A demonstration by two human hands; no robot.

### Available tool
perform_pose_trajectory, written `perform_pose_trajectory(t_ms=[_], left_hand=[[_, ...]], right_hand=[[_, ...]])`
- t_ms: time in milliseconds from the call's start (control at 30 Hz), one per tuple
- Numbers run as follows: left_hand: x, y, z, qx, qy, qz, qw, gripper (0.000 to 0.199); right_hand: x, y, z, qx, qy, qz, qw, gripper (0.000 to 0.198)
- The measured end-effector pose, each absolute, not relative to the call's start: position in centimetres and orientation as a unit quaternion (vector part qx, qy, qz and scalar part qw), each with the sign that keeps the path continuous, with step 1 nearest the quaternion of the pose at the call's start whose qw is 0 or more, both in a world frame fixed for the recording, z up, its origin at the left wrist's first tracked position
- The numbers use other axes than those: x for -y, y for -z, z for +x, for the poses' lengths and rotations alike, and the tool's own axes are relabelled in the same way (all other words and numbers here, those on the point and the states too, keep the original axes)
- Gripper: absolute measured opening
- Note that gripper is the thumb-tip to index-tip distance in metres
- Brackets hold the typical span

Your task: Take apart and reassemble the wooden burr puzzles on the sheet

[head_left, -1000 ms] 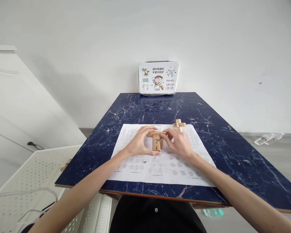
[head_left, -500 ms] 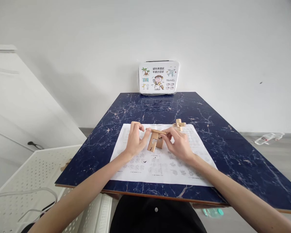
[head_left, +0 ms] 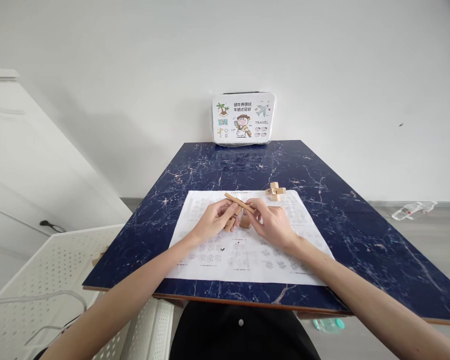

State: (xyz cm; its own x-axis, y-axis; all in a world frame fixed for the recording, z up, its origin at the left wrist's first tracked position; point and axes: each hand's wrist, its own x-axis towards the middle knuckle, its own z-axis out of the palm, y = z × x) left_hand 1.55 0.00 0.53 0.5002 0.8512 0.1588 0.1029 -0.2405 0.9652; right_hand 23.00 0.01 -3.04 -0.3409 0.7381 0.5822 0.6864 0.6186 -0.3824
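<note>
Between my hands are notched wooden puzzle pieces above a printed sheet [head_left: 210, 267]. My left hand [head_left: 214, 220] is closed around a wooden puzzle piece [head_left: 230, 224], its fingers curled underneath. With thumb and fingers, my right hand [head_left: 270, 220] pinches the end of a long wooden stick [head_left: 237, 201], which slants up to the left across the other pieces. Another wooden block [head_left: 245, 221] shows below the stick, between the hands; whether it is joined to the rest I cannot tell. A cross-shaped wooden assembly [head_left: 275, 191] stands at the sheet's far right corner.
The sheet lies on a dark blue marbled table [head_left: 243, 165]. A white cartoon-printed case [head_left: 243, 119] leans against the wall at the table's far edge. To the left stands a white perforated cart [head_left: 65, 255] with a cable. Plastic bottles [head_left: 412, 210] lie on the floor.
My left hand has moved in and closed around a puzzle piece that stood on the sheet. The stick, level before, now slants up to the left.
</note>
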Motion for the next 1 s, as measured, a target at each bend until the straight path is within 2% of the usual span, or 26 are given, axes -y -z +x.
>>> perform_pose_trajectory(t_ms=[133, 867, 1000], left_hand=[[0.0, -0.6, 1.5, -0.352, -0.354, 0.704, 0.506, 0.042], [-0.8, -1.5, 1.2, -0.377, -0.311, 0.665, 0.565, 0.043], [-0.7, -2.0, 0.3, -0.361, -0.242, 0.662, 0.611, 0.043]], right_hand=[[0.2, 2.8, 22.9, 0.83, -0.016, -0.438, 0.344, 0.04], [0.4, 3.0, 22.0, 0.801, 0.046, -0.476, 0.36, 0.032], [-0.6, 2.5, 23.4, 0.763, -0.001, -0.528, 0.372, 0.035]])
